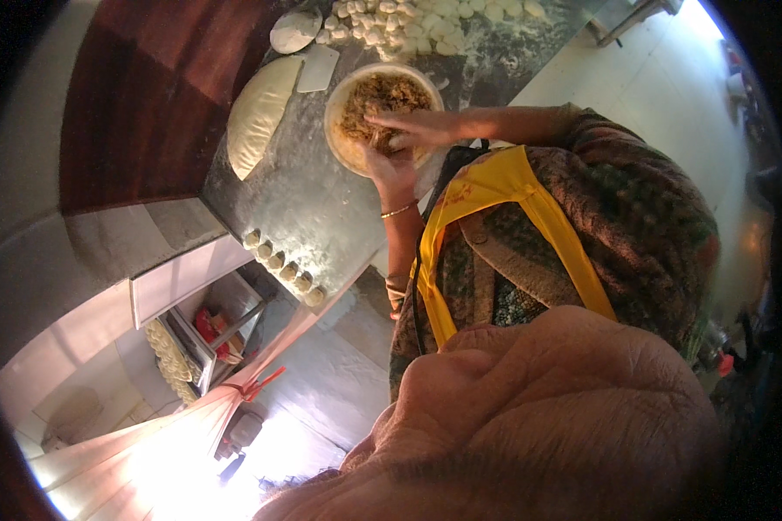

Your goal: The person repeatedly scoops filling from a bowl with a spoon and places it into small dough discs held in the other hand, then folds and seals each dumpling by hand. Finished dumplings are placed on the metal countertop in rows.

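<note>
A round pale bowl (333, 124) holds a brown, crumbly filling (391, 94). My right hand (427, 127) reaches over the bowl from its far right side, fingers stretched across the filling. My left hand (391, 170), with a bracelet at the wrist, is cupped at the near rim, just below the right. Between the two hands is a small pale piece (401, 140), perhaps dough, partly hidden by the fingers; the left hand seems to hold it. Whether the right grips it too cannot be told. Several small round dough pieces (289, 271) stand in a row along the table edge.
On the floured dark table (287, 189) lie a large folded slab of dough (259, 117), a white scraper (317, 68), a rounded dough lump (295, 30) and many small dough pieces (410, 26). A red-brown panel (150, 104) borders it. A pinkish curtain (189, 423) hangs near the table corner.
</note>
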`<state>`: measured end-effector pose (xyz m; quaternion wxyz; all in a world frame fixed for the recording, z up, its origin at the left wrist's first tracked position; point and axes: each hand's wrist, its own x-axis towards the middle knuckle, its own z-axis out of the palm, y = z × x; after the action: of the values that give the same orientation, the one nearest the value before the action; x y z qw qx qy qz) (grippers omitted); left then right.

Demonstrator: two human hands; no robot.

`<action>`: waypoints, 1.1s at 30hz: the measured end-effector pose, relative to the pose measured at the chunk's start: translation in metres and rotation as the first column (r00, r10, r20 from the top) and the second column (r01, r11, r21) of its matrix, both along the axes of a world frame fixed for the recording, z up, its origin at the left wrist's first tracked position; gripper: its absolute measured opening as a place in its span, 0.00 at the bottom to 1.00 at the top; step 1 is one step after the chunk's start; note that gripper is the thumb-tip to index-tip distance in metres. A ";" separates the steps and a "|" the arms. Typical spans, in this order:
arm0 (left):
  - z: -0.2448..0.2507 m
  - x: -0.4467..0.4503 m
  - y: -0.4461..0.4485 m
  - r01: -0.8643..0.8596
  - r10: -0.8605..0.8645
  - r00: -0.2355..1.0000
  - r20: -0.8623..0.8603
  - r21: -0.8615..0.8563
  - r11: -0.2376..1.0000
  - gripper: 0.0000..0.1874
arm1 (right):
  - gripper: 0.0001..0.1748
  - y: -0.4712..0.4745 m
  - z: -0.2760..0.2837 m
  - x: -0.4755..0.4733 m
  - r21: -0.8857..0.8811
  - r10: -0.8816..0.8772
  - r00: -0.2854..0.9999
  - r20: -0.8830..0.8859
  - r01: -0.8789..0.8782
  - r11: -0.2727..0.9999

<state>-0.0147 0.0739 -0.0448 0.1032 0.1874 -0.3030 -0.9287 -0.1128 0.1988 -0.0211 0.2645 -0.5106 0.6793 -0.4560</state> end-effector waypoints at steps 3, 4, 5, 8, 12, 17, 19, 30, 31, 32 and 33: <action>0.040 0.009 0.010 0.038 -0.065 0.996 -0.058 -0.373 0.927 0.22 | 0.33 0.018 -0.003 -0.028 0.082 -0.018 0.993 0.114 0.008 0.997; 0.034 0.008 0.006 0.093 -0.117 0.993 -0.018 -0.497 0.863 0.21 | 0.29 0.020 -0.012 -0.034 0.029 -0.062 0.993 -0.096 0.065 0.997; 0.027 0.005 0.005 0.131 -0.157 0.988 0.000 -0.549 0.825 0.21 | 0.27 0.025 -0.021 -0.038 0.024 -0.088 0.990 -0.110 0.092 0.996; 0.019 0.013 0.000 0.154 -0.170 0.985 0.016 -0.514 0.844 0.20 | 0.23 0.015 -0.010 -0.026 0.015 -0.095 0.992 -0.084 0.097 0.995; 0.026 0.010 0.011 0.070 -0.076 0.997 -0.030 -0.179 0.981 0.17 | 0.21 0.011 0.000 -0.021 0.000 -0.095 0.991 -0.097 0.095 0.995; 0.017 0.010 0.010 0.041 -0.026 0.999 0.035 -0.533 0.845 0.21 | 0.25 0.018 0.013 -0.004 -0.003 -0.036 0.948 -0.317 0.037 0.999; 0.012 0.018 0.001 -0.018 0.036 0.998 0.054 -0.307 0.951 0.20 | 0.27 0.013 0.035 0.016 0.011 0.018 0.938 -0.346 -0.015 1.000; 0.014 0.010 -0.001 -0.009 0.014 0.998 0.061 -0.085 0.996 0.14 | 0.22 0.002 0.012 0.007 0.059 -0.026 0.995 -0.096 0.032 0.998; 0.013 0.011 -0.006 -0.003 0.008 0.998 0.055 -0.092 0.996 0.15 | 0.21 0.001 0.019 0.006 -0.069 -0.062 0.985 -0.159 0.052 0.996; 0.013 0.012 -0.010 0.003 0.001 0.999 0.048 -0.100 0.995 0.16 | 0.20 -0.002 0.024 0.006 -0.198 -0.107 0.970 -0.216 0.064 0.978; 0.021 0.007 -0.002 0.032 -0.031 0.999 0.028 -0.033 0.999 0.17 | 0.19 0.002 0.023 0.000 -0.227 -0.102 0.959 -0.263 0.041 0.973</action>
<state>-0.0074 0.0724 -0.0234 0.0877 0.1937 -0.3228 -0.9223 -0.1132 0.2009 0.0022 0.0936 -0.5695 0.6728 -0.4628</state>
